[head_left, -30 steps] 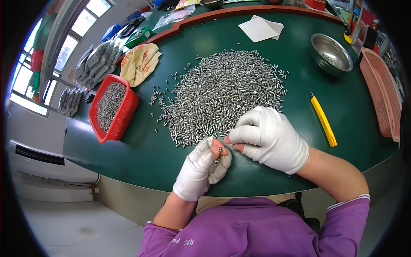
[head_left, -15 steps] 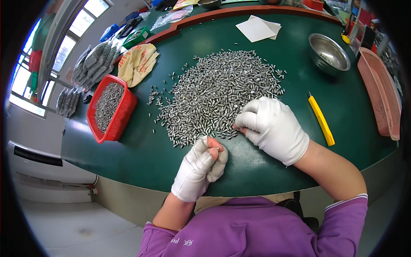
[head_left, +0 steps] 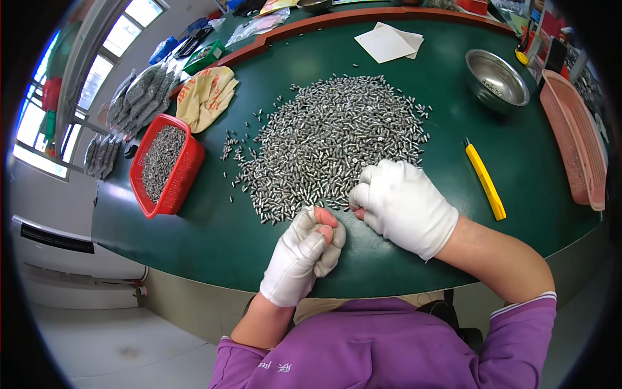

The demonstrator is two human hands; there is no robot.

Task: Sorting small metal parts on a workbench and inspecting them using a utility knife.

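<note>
A wide heap of small silvery metal pieces lies spread on the green table. My left hand, in a white glove with the thumb tip bare, is a closed fist just in front of the heap's near edge; what it encloses is hidden. My right hand, also in a white glove, rests on the near right edge of the heap. Its fingers are curled down onto the pieces, close to the left fist. Whether they pinch a piece is hidden.
A red basket of the same pieces stands at the left. A yellow utility knife, a steel bowl and a pink tray lie to the right. White paper, tan gloves and bagged parts are farther back.
My hands met with a small piece between the fingers, then parted. The right hand moved back to the heap's edge and the left hand closed into a fist.
</note>
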